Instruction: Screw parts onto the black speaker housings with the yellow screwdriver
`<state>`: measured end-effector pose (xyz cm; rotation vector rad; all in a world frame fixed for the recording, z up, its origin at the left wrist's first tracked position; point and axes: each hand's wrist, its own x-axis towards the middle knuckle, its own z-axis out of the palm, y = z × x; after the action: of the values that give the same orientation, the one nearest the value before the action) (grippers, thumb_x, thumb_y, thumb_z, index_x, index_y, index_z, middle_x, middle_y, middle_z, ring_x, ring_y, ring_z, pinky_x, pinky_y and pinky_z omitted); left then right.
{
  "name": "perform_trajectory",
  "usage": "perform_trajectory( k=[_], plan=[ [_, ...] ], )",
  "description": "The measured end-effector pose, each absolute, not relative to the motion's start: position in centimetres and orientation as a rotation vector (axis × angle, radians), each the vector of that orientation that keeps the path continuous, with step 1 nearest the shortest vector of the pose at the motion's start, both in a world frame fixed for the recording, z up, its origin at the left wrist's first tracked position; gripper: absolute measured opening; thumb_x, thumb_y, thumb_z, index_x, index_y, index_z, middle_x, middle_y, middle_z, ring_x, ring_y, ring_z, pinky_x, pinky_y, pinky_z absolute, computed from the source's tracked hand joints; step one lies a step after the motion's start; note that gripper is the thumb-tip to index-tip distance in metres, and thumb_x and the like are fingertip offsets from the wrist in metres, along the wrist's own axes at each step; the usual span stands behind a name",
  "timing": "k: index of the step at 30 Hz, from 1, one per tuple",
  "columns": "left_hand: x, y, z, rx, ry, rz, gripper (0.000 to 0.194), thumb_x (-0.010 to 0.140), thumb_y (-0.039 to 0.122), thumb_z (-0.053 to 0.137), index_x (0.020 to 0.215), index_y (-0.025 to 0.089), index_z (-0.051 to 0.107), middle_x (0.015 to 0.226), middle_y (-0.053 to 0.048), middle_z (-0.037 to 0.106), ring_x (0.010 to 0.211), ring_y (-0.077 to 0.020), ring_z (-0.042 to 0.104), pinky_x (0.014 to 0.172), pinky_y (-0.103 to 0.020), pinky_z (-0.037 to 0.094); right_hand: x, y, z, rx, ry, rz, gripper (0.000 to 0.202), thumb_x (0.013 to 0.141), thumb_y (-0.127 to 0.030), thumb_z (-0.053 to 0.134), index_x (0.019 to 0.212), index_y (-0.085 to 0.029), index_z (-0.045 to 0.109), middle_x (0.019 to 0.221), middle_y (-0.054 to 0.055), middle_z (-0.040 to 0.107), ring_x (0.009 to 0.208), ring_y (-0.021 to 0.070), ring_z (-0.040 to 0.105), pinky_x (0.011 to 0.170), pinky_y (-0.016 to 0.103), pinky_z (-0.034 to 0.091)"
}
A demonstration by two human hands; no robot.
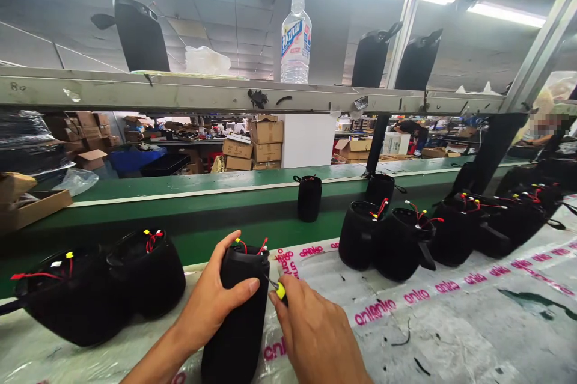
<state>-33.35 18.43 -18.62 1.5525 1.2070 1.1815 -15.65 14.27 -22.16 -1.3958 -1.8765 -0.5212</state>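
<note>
My left hand (219,291) is wrapped round the upper part of a black fabric-covered speaker housing (237,336), which stands slightly tilted in front of me. Red wires with yellow and white connectors (252,246) stick out of its open top. In my right hand (315,327) is a small screwdriver-like tool (281,291) with a yellow and black handle. Its thin metal shaft reaches the right side of the housing near the rim; the exact tip is hard to make out. To the left stand more such housings (146,276), with wires showing at their tops.
Several more housings (358,243) line the bench on the right. The bench cover (451,324) is plastic printed in pink. Beyond runs a green conveyor belt (252,216) carrying a housing (309,199). Above is a shelf (202,91) with a plastic bottle (296,41).
</note>
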Motion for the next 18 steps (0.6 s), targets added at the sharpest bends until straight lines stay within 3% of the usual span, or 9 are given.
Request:
perform_trajectory(
  k=[4,8,11,18],
  plan=[
    [-33.7,18.5,-19.0,1.626,1.213,1.118,0.095,0.072,0.056,0.076,0.150,0.028,0.029,0.132,-0.006,0.062,0.122,-0.0309,0.059,0.109,-0.045,0.044,-15.7,14.3,-22.0,-1.379,-1.898,-0.494,0.045,0.109,-0.040,0.013,0.094,-0.024,0.052,0.066,-0.001,0.065,0.051,0.0197,0.068,0.041,0.032,0.036],
    [-33.8,18.3,-19.2,1.676,1.207,1.079,0.091,0.080,0.059,0.067,0.153,0.033,0.021,0.145,-0.007,0.051,0.131,-0.0313,0.051,0.115,-0.048,0.035,-15.9,14.1,-22.6,-1.327,-1.897,-0.352,0.030,0.108,-0.035,0.024,0.107,-0.024,0.051,0.080,0.000,0.071,0.059,0.0191,0.071,0.045,0.032,0.043],
    [-33.6,18.0,-19.2,1.685,1.198,1.052,0.088,0.084,0.055,0.063,0.154,0.035,0.015,0.143,-0.006,0.052,0.131,-0.0301,0.050,0.116,-0.050,0.031,-15.8,13.9,-22.7,-1.318,-1.930,-0.364,0.025,0.107,-0.033,0.028,0.113,-0.023,0.050,0.086,0.002,0.071,0.065,0.0196,0.072,0.047,0.031,0.045],
    [-33.1,17.5,-18.3,1.763,1.190,0.964,0.068,0.081,0.044,0.065,0.140,0.031,0.035,0.125,-0.004,0.063,0.113,-0.0281,0.059,0.104,-0.045,0.039,-14.5,13.8,-21.0,-1.357,-2.081,-0.667,0.015,0.099,-0.022,0.042,0.110,-0.021,0.052,0.077,0.001,0.064,0.061,0.0218,0.068,0.045,0.032,0.042]
  ],
)
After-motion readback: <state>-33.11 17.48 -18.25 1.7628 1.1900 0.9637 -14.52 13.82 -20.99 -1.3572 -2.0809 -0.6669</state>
